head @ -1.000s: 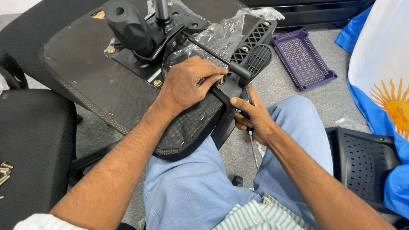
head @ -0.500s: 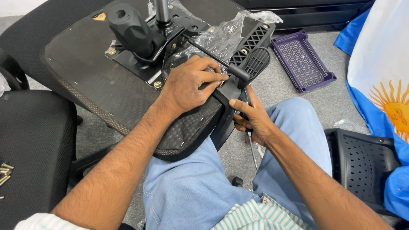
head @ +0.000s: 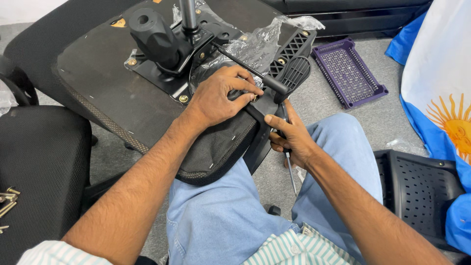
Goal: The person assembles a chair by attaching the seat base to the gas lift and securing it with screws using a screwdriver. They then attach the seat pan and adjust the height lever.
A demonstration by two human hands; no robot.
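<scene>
Chair seat [head: 98, 88], upturned, underside facing up, rests across the person's lap w/ its front edge over the thighs. Black mechanism plate [head: 167, 64] bolted to underside at centre; gas-lift post [head: 188, 14] stands up from it; lever rod [head: 245, 66] runs out to the right. Clear plastic wrap [head: 255, 44] partly covers mechanism and armrest area.

Left hand [head: 218, 98]: on seat edge near armrest bracket [head: 257, 110], fingers curled down, tips pressed on a small fitting; what the grip pinches, cannot tell. Right hand [head: 289, 137]: closed round a screwdriver [head: 290, 172], thumb against bracket, shaft pointing down between the knees.

Black perforated armrest pad [head: 294, 73] sits just beyond both hands.

Surroundings: purple plastic tray [head: 348, 73] on grey carpet floor [head: 319, 103], right of seat. Black perforated chair part [head: 422, 191] at right. Blue-and-white cloth w/ sun emblem [head: 441, 98] far right. Second black seat cushion [head: 39, 167] at left, loose screws [head: 7, 201] lying on it.
</scene>
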